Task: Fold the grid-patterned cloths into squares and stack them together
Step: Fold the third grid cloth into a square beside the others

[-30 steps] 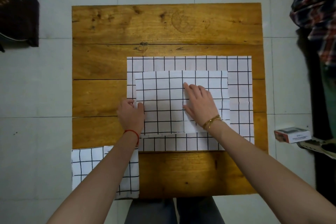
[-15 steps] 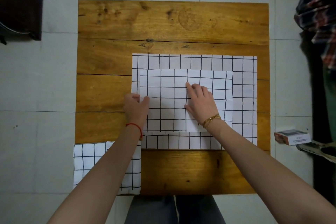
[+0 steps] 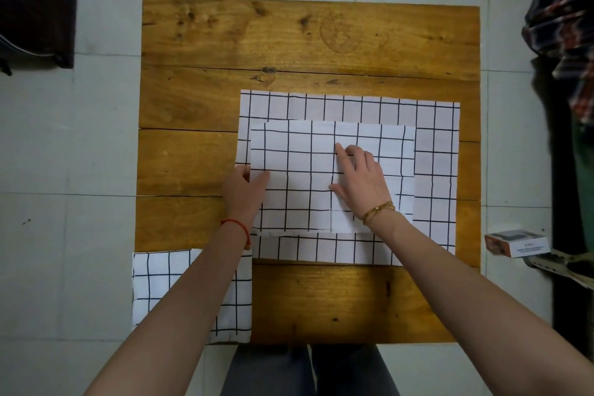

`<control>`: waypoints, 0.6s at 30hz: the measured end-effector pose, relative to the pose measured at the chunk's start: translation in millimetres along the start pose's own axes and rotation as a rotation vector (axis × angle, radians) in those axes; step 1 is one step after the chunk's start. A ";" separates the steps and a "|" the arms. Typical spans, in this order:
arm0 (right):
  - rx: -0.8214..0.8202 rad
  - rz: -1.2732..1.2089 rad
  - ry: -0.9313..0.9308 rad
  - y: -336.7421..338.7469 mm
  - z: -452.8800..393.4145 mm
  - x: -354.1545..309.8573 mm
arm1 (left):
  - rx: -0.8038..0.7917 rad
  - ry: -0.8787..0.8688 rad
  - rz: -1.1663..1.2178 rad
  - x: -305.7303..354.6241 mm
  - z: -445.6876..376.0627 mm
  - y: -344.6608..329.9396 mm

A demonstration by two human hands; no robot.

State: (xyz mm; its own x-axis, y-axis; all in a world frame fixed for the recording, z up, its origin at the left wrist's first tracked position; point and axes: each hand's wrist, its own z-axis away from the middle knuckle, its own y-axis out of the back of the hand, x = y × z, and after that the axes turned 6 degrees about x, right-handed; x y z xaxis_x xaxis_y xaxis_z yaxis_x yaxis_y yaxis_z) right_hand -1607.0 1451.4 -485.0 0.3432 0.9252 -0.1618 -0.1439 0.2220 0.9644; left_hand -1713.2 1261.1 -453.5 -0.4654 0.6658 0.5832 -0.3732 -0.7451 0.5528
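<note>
square brown plank-wood surface (image 3: 199, 100) | large flat white black-grid cloth (image 3: 437, 151), long axis left-right | smaller folded grid cloth (image 3: 299, 177) on it, same axis | third folded grid cloth (image 3: 154, 280) (near-left corner, overhanging) | right hand (image 3: 361, 178) flat, fingers straight, pressing | left hand (image 3: 242, 191) pinching its left edge

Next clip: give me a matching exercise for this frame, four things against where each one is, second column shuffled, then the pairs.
Things:
1. left hand
2. right hand
3. folded cloth
4. small box

Places:
A. on the floor, right of the table
B. near-left table corner, partly under the left forearm
C. flat on the middle of the top cloth
D. at the top cloth's left edge

Pairs: 1-D, 2-C, 3-B, 4-A
</note>
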 end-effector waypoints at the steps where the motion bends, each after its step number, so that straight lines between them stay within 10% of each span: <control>1: 0.000 0.000 0.001 0.1 -0.1 -0.5 | 0.011 -0.022 0.017 0.5 0.8 0.8; 18: -0.041 0.086 0.040 0.8 -16.9 -46.7 | -0.113 -0.564 0.086 32.8 33.1 38.4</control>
State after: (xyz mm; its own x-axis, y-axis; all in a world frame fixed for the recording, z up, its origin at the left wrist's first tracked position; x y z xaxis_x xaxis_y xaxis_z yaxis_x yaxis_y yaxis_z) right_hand -1638.8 1413.6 -480.2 0.2910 0.9527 -0.0873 -0.2095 0.1525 0.9658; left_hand -1716.2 1255.7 -393.3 -0.0095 0.4977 0.8673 -0.4506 -0.7764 0.4406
